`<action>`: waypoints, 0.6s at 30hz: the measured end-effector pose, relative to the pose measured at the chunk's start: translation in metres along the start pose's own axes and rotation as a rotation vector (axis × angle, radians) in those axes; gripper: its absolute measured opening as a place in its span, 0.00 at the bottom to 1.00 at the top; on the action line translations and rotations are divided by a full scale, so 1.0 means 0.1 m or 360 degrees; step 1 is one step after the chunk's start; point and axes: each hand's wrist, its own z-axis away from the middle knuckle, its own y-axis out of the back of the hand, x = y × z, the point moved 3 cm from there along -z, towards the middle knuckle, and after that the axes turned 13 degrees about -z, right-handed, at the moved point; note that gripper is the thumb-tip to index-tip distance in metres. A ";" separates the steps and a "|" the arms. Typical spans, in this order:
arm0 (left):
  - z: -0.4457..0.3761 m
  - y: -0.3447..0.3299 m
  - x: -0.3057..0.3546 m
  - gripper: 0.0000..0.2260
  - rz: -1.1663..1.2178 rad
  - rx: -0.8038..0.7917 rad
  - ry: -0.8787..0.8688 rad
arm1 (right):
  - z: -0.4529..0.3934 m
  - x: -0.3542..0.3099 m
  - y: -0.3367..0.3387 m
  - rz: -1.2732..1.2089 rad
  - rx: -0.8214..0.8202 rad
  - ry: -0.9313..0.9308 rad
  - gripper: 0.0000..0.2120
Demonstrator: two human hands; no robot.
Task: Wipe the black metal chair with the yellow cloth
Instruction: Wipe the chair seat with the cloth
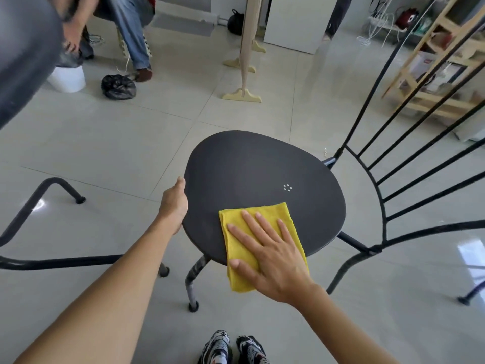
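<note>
The black metal chair stands in the middle of the view, its round seat facing me and its barred backrest rising to the right. A folded yellow cloth lies on the near part of the seat and hangs over its front edge. My right hand presses flat on the cloth, fingers spread. My left hand grips the seat's left rim, fingers curled under the edge.
Another black chair stands at the left, its leg close to my left arm. A seated person, a white bucket and a black bag are far left. A wooden stand and shelf stand behind.
</note>
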 end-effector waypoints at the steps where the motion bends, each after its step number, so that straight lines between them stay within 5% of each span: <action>1: 0.00 0.00 0.01 0.26 -0.0056 0.0017 -0.0026 | 0.03 0.08 0.03 -0.0001 0.0017 -0.0032 0.28; 18: 0.04 0.05 0.08 0.26 -0.0594 0.0227 -0.0289 | -0.13 0.79 0.27 -0.0041 0.0370 -0.0544 0.24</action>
